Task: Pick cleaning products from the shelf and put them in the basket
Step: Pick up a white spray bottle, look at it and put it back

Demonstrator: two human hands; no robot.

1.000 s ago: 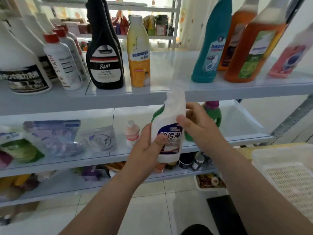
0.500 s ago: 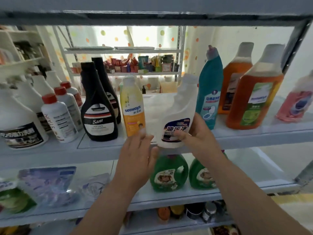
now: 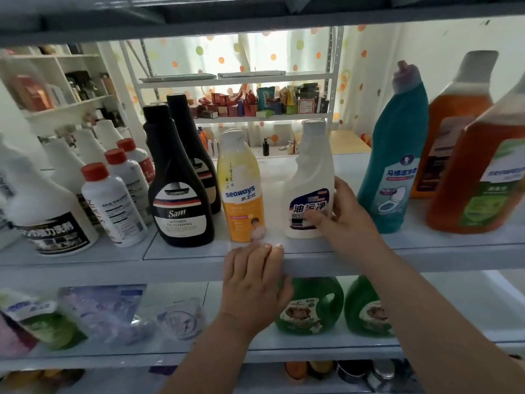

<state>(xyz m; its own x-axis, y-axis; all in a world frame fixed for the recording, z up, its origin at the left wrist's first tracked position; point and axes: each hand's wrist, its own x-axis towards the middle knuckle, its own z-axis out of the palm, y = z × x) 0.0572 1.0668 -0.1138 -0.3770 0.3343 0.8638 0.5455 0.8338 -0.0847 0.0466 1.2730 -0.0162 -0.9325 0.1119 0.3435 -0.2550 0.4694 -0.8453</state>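
below the yellow bottle (image 3: 241, 191) the left hand (image 3: 252, 282) lies, fingers straight, on the shelf edge (image 3: 85, 268); just right of it the right hand (image 3: 343, 220) wraps the upright white bottle (image 3: 309, 177); a careless lift could topple the yellow bottle

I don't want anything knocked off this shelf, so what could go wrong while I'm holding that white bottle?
The white bottle stands near the front edge of the shelf, so a loose grip by the right hand might tip it off. It sits between the yellow seaways bottle and the teal bottle; swinging it sideways could knock either over.
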